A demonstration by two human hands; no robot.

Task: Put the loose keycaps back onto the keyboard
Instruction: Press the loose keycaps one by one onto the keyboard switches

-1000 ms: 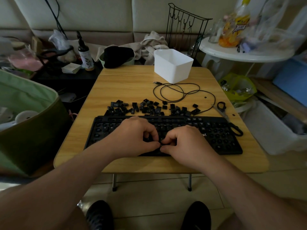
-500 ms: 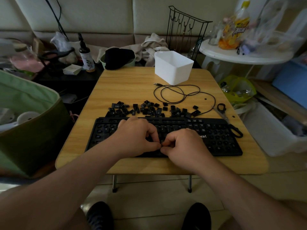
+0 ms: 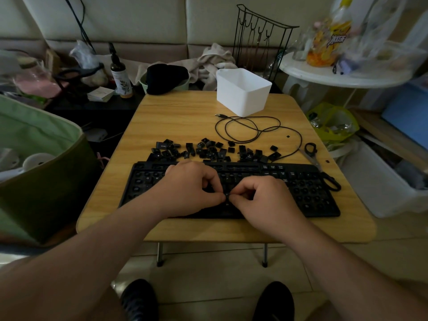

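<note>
Wooden bench (image 3: 185, 117), low, on folding legs, fills the middle of the scene. Green fabric bag (image 3: 39, 158) stands off its left edge; round white side table (image 3: 342, 75) off the far right, cluttered with bottles and plastic.

Black keyboard (image 3: 308, 195) lies along the near edge of the bench, long side left to right. Many sockets bare, mostly on the right block; a few caps seated in the upper left rows and top right cluster.

White plastic bin (image 3: 243, 93) sits at the far side of the bench, right of centre, upright. Just near of it, the keyboard's black cable (image 3: 245, 128) lies in loose coils, plug end toward the bin.

Left hand (image 3: 192, 188) and right hand (image 3: 266, 198) rest over the middle of the keyboard, close together, fingers curled, thumb and fingertips of each meeting at one spot. Between them a single small keycap (image 3: 227, 194) is pinched by both hands, low over the key bed; cannot tell whether it is seated.

Loose keycaps (image 3: 208, 150) spread in a band on the bench just beyond the keyboard's far edge, from left of centre to right of centre, some touching, some tipped on their sides. One tiny dark piece (image 3: 288, 136) lies apart, inside the cable's outer loop.

Scissors (image 3: 311, 154) with black handles lie at the keyboard's far right corner, beside the cable.
</note>
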